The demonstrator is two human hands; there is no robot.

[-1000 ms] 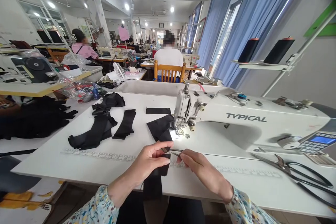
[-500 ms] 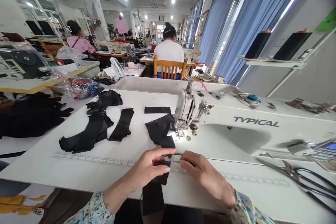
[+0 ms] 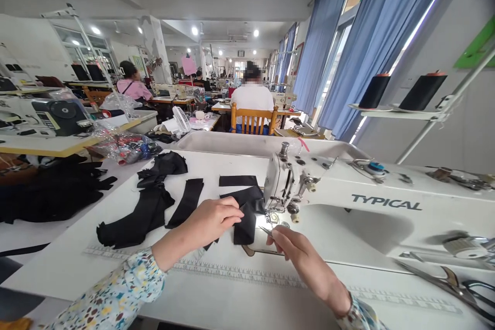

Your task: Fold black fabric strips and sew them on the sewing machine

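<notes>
My left hand (image 3: 212, 221) reaches over the table with its thumb and fingers pinched on the edge of a black fabric piece (image 3: 244, 228), left of the presser foot. More black fabric (image 3: 242, 196) lies just behind it, close to the needle area. My right hand (image 3: 294, 250) is closed around slim, pointed metal tweezers (image 3: 266, 230), whose tips point left toward the lit needle plate of the sewing machine (image 3: 371, 191). The tweezers are apart from the fabric. Part of another black piece (image 3: 211, 244) shows beneath my left wrist.
Stacked black fabric pieces (image 3: 135, 216) and a black strip (image 3: 186, 201) lie on the left of the table. A ruler scale (image 3: 232, 271) runs along the front. Large scissors (image 3: 452, 283) lie at the right. Ahead, a person in white (image 3: 252, 98) sits on a wooden chair (image 3: 253, 117).
My left hand has moved up and left, carrying the black fabric from the table's front edge to beside the presser foot. The tweezers now show their tips near the needle plate. The view has tilted up.
</notes>
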